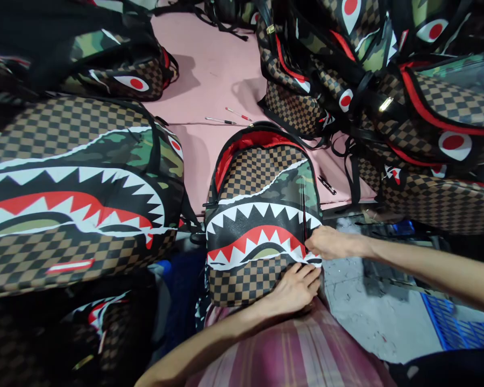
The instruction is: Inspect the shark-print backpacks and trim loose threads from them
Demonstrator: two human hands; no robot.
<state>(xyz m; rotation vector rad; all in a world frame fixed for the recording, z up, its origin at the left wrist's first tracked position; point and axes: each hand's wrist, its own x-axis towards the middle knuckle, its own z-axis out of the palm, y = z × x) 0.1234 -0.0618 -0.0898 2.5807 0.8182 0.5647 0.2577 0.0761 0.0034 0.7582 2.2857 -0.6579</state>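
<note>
Step in hand: we judge this as work on the right side edge of the backpack (262, 226), at the level of its printed shark mouth.
Backpack position: it lies propped from our lap up onto the near edge of the pink table (213, 70), front panel up, top zip open with red lining showing.
Left hand (294, 290): laid flat on the lower right of the checked panel, fingers spread and resting, pressing rather than gripping.
Right hand (326, 242): fingertips pinched narrowly on the side seam beside the teeth print; we cannot tell whether they grip fabric, a zip pull or a thread.
Next move, our judgement: it calls for the left hand to keep the panel steady while the pinch travels along the seam without puckering the print.
Count, backpack in hand: one.
Count, large backpack (72, 193) at left: one, lying on its side just beside ours.
Count, heap of backpacks (387, 91) at right: several, overlapping; we cannot give an exact number.
Count, further backpack (116, 64) at upper left: at least one.
Count, thin tools (229, 117) on the table: two, red-handled, lying near each other beyond our backpack.
Count, hands in view: two, both ours.
</note>
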